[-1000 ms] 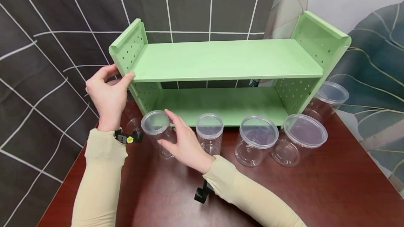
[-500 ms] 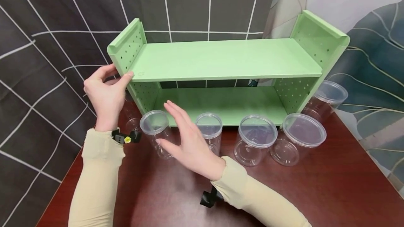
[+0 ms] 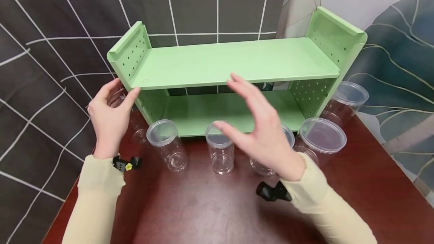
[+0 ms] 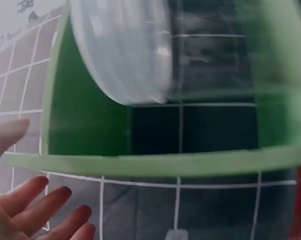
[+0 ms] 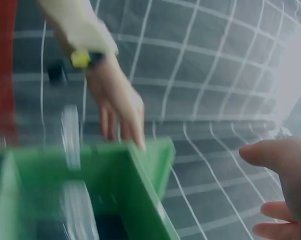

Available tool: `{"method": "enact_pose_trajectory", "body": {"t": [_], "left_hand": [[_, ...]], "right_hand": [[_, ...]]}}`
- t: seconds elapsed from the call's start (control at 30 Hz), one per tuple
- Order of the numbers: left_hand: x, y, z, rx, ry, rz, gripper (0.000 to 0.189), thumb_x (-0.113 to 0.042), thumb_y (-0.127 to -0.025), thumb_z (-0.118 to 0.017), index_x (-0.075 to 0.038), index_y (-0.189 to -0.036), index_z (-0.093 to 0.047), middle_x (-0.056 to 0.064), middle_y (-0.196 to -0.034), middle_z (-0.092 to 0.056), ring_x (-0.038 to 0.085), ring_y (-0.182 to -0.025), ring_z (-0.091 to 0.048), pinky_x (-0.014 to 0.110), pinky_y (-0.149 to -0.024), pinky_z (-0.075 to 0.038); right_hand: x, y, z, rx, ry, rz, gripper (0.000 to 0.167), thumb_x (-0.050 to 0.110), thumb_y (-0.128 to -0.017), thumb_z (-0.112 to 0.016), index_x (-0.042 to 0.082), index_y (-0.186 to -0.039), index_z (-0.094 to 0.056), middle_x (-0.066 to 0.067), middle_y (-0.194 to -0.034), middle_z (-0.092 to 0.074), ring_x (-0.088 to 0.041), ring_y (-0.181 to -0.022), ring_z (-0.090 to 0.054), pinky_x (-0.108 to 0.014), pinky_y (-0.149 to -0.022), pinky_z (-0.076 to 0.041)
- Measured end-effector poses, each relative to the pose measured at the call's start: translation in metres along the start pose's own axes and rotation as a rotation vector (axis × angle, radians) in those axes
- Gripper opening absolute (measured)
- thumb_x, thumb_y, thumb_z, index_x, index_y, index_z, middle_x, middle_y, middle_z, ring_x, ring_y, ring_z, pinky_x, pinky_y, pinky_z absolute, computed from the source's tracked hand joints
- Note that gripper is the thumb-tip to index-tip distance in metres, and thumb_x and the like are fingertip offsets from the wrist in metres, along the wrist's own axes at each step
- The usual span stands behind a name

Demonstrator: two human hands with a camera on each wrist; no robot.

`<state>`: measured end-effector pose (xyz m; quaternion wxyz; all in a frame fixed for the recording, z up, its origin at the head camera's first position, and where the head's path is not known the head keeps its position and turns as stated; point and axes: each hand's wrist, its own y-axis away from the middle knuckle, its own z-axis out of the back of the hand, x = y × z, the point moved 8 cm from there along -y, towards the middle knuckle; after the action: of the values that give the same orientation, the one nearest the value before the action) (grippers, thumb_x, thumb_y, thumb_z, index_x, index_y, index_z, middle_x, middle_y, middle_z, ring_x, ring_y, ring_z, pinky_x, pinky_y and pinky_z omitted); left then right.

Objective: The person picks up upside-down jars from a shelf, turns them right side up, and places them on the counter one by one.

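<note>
My left hand (image 3: 112,114) is at the left side panel of a light green two-level shelf (image 3: 217,63). Its thumb and fingers lie on either side of the panel edge; the left wrist view shows the fingers (image 4: 45,205) spread apart with gaps to the green edge. My right hand (image 3: 268,134) is in the air in front of the shelf, fingers straight and thumb apart, holding nothing. It partly covers a wide clear jar (image 3: 288,136). Two narrower clear lidded jars, a left one (image 3: 162,133) and a middle one (image 3: 222,157), stand on the table before the shelf.
Another wide jar (image 3: 322,134) stands to the right, and one more jar (image 3: 349,95) is beside the shelf's right panel. A clear jar (image 3: 138,129) is behind my left wrist. Dark gridded cloth (image 3: 190,6) hangs behind the shelf. The table (image 3: 203,210) is reddish brown.
My right hand has left the left narrow jar and moved right and up. My left hand has loosened and dropped slightly at the panel. The head view has shifted a little.
</note>
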<state>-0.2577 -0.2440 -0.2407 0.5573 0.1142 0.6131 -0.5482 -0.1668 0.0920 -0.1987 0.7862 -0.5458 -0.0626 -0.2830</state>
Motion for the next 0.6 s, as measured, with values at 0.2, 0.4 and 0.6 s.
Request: {"method": "enact_pose_trajectory", "body": {"t": [0.2,0.4,0.6], "left_hand": [[0.012,0.021,0.008,0.033,-0.142,-0.088,0.047,-0.033,-0.086,-0.083,-0.028,-0.132,-0.071,0.003,-0.121,-0.072,0.008,-0.1,-0.066,0.015,-0.083,-0.047],[0.027,0.037,0.012,0.117,-0.264,-0.162,0.064,-0.033,-0.086,-0.084,-0.023,-0.144,-0.061,-0.002,-0.142,-0.059,0.015,-0.131,-0.053,0.026,-0.108,-0.039],[0.049,0.052,0.022,0.232,-0.352,-0.162,0.078,-0.035,-0.084,-0.085,-0.016,-0.152,-0.051,0.004,-0.156,-0.044,0.028,-0.144,-0.039,0.051,-0.117,-0.03]], "right_hand": [[-0.03,0.01,0.055,-0.041,0.163,-0.115,0.079,0.012,-0.076,-0.089,0.003,-0.146,-0.053,-0.008,-0.156,-0.043,-0.026,-0.144,-0.037,-0.042,-0.119,-0.03],[-0.073,0.037,0.106,-0.01,0.258,-0.308,0.083,0.013,-0.08,-0.088,0.017,-0.153,-0.049,0.003,-0.16,-0.039,-0.017,-0.147,-0.031,-0.03,-0.119,-0.023],[-0.103,0.068,0.153,0.044,0.376,-0.401,0.079,0.015,-0.086,-0.082,0.02,-0.156,-0.045,0.003,-0.162,-0.034,-0.013,-0.151,-0.021,-0.032,-0.121,-0.014]]}}
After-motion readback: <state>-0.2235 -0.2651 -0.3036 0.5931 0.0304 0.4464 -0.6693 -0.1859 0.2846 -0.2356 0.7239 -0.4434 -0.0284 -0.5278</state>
